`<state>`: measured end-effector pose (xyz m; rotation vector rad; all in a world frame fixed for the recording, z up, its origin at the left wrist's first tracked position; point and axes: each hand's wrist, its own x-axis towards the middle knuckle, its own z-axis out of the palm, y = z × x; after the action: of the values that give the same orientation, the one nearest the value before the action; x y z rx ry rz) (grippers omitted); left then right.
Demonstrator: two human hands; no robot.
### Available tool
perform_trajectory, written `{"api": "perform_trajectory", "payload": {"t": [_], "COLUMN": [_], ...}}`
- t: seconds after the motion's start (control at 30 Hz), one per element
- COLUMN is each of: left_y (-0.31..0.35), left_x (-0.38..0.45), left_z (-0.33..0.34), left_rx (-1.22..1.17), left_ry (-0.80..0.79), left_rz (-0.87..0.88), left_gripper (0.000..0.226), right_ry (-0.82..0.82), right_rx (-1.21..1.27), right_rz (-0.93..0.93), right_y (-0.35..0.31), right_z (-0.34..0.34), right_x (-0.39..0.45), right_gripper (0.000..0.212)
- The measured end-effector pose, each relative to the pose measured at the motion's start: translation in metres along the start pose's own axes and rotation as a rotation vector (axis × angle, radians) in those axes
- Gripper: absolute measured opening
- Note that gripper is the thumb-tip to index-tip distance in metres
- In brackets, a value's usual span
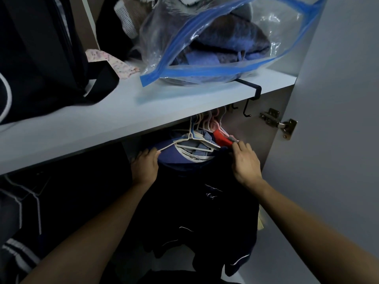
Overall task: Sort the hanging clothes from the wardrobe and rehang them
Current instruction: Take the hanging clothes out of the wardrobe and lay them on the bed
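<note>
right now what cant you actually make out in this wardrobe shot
All in the head view:
- Rail and hanger hooks: hidden behind the shelf.
- Fingertips of the left hand and right hand: curled into the dark garment, so the exact grip is unclear.
- Clothes at lower left: too dark, cut off by the frame edge.
- Contents of the plastic bag: blurred blue fabric, type unclear.

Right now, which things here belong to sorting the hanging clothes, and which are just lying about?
Job: dark navy garment; white hanger; left hand and right hand gripping its shoulders; hung clothes behind.
Lying about: zip bag; black bag; under-shelf hook.
</note>
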<state>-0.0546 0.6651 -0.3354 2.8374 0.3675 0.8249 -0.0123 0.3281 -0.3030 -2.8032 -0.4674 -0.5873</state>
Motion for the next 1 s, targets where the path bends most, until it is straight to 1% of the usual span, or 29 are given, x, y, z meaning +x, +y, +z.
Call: {"api": "perform_trajectory", "payload": {"t": [0.07,0.1,0.13,0.17,0.23,0.3,0.37,0.4,0.53,0.57,0.6,0.67,0.73,0.8,0.9,1.0], "left_y": [0.001,0.002,0.003,0.005,0.006,0.007,0.007,0.008,0.016,0.02,0.022,0.029,0.04,0.051,0.064,0.074], "left_x": [0.0,0.0,0.002,0.004,0.005,0.003,-0.004,-0.009,-0.033,-0.038,-0.042,-0.05,-0.065,-0.082,-0.108,-0.126], "left_z": [-0.007,-0.011,-0.016,-0.02,-0.028,-0.037,-0.045,-0.049,-0.067,-0.073,-0.079,-0.095,-0.11,-0.123,-0.139,-0.154], "left_rx": [0.013,0.016,0.014,0.008,-0.015,-0.028,-0.028,-0.022,0.01,0.014,0.016,0.014,0.006,-0.006,0.016,0.045], "left_ry": [0.041,0.058,0.075,0.093,0.12,0.138,0.144,0.137,0.06,0.05,0.045,0.059,0.095,0.114,0.102,0.07], "left_rz": [0.002,0.006,0.011,0.018,0.028,0.041,0.056,0.06,0.055,0.061,0.067,0.075,0.09,0.093,0.083,0.099], "left_gripper": [0.023,0.023,0.024,0.026,0.037,0.046,0.046,0.044,0.041,0.042,0.044,0.046,0.043,0.04,0.035,0.039], "right_ry": [0.013,0.023,0.032,0.041,0.056,0.074,0.099,0.096,-0.023,-0.054,-0.081,-0.13,-0.156,-0.155,-0.126,-0.063], "right_rx": [0.022,0.031,0.036,0.036,0.028,0.041,0.09,0.115,0.213,0.235,0.248,0.266,0.28,0.291,0.322,0.332], "right_rz": [0.027,0.037,0.04,0.037,0.027,0.019,0.019,0.018,-0.009,-0.023,-0.042,-0.087,-0.133,-0.149,-0.145,-0.11], "right_y": [-0.003,-0.004,-0.006,-0.007,-0.008,-0.009,-0.009,-0.008,0.0,0.002,0.006,0.013,0.02,0.027,0.034,0.036], "right_z": [-0.001,-0.003,-0.005,-0.008,-0.014,-0.021,-0.029,-0.032,-0.054,-0.061,-0.069,-0.084,-0.1,-0.113,-0.125,-0.136], "right_x": [0.002,0.004,0.007,0.01,0.015,0.015,0.008,0.003,-0.016,-0.018,-0.021,-0.026,-0.033,-0.044,-0.07,-0.098], "right_gripper": [0.049,0.052,0.05,0.042,0.029,0.023,0.016,0.016,0.047,0.05,0.048,0.036,0.037,0.04,0.041,0.041]}}
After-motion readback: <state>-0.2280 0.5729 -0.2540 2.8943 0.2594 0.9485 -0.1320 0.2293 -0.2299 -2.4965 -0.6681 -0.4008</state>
